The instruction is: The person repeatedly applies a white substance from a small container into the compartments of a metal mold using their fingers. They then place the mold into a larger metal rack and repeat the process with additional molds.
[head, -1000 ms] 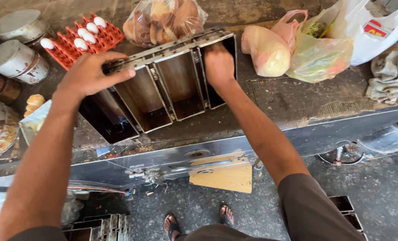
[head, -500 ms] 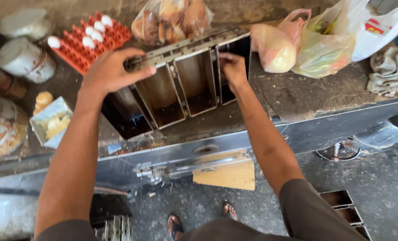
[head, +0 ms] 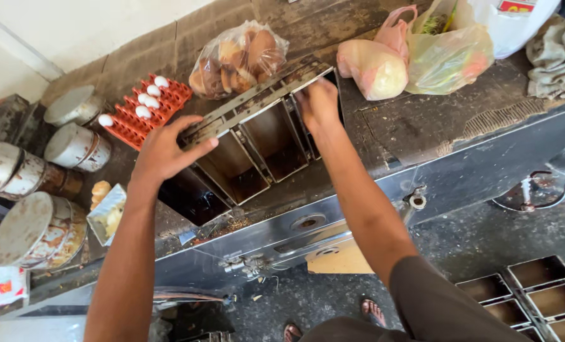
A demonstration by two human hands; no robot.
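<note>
Right hand (head: 317, 104) has moved into the loaf tin set's (head: 257, 149) end compartment.

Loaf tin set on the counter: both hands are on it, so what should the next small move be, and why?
Probably slide the loaf tin set back from the counter edge. Its near corner juts slightly past the edge, the left hand grips the far rim, and the right hand reaches into the end tin.

Both hands (head: 168, 149) (head: 318, 103) outstretched, fingers curled.
</note>
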